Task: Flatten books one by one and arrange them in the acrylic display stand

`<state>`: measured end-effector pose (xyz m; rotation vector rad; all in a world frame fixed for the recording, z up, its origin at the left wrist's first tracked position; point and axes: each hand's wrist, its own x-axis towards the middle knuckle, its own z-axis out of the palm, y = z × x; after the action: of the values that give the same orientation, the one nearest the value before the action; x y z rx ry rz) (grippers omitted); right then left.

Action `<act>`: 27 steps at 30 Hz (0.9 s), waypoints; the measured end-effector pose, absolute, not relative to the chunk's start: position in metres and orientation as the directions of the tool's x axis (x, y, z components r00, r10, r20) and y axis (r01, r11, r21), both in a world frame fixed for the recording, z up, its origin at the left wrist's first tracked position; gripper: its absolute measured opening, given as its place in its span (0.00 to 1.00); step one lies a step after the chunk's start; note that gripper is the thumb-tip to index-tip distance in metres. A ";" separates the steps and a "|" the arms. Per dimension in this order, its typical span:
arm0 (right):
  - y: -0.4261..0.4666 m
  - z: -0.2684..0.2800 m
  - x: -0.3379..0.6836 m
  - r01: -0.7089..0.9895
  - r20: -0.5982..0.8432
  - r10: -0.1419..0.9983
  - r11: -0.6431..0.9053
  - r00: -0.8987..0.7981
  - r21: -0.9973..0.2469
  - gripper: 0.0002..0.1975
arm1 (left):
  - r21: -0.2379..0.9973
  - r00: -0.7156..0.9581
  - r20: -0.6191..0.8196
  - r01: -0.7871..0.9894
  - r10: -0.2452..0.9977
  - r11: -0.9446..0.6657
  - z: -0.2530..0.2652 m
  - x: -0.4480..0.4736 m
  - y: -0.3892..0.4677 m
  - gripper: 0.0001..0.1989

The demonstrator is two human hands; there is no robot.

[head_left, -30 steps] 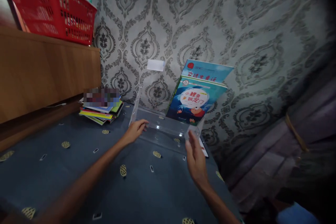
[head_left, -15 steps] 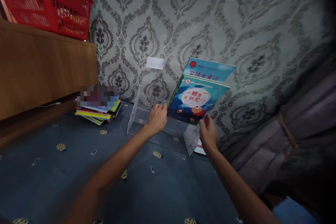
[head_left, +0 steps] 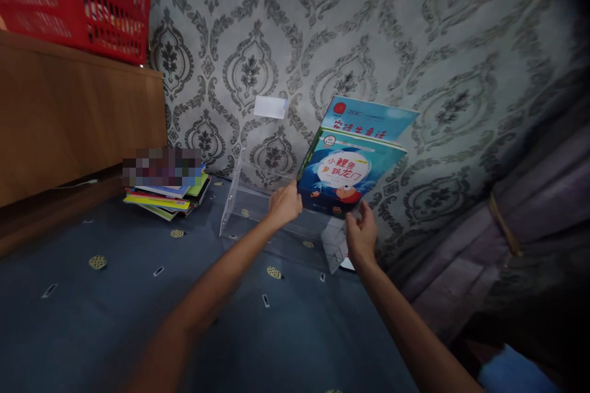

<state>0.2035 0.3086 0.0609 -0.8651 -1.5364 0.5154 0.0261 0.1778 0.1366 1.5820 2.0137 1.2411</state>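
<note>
A blue picture book [head_left: 346,177] with red Chinese characters and a red fish on its cover leans back at the right end of a clear acrylic book rack [head_left: 258,230]. Behind it, the upper part of a lighter blue book [head_left: 369,118] sticks out. My left hand [head_left: 286,202] is closed at the front book's lower left edge, its fingertips partly hidden. At the lower right corner, my right hand [head_left: 362,234] has thumb and curled fingers around the book's edge. The lower edges of the books sit in or just over the rack; I cannot tell which.
To the left lies a stack of books [head_left: 168,196], its top blurred out. A red plastic basket [head_left: 108,12] stands on a wooden cabinet [head_left: 83,116]. Patterned wallpaper [head_left: 249,67] rises behind the rack, and a tied curtain [head_left: 465,239] hangs at right. Dark blue patterned cloth [head_left: 221,325] covers the surface.
My left hand has shifted slightly right, against the front book's edge. My right hand stays by the lower right corner, a little further left. The view has turned slightly right.
</note>
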 end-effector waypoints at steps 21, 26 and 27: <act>0.292 0.081 0.193 0.326 0.620 0.784 0.594 -0.029 -0.736 0.45 | 0.563 -0.395 0.268 0.805 0.879 0.190 0.152 0.036 0.172 0.16; 0.288 0.084 0.199 0.333 0.596 0.800 0.581 -0.066 -0.743 0.45 | 0.481 -0.319 0.370 0.869 0.872 0.113 0.145 0.019 0.152 0.21; 0.285 0.082 0.203 0.341 0.596 0.800 0.580 -0.067 -0.740 0.45 | 0.459 -0.328 0.419 0.881 0.847 0.114 0.142 0.009 0.143 0.22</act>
<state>0.2032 0.2849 0.0819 -0.9656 -1.6582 0.4959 0.0085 0.1426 0.1416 1.8506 2.3835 1.0474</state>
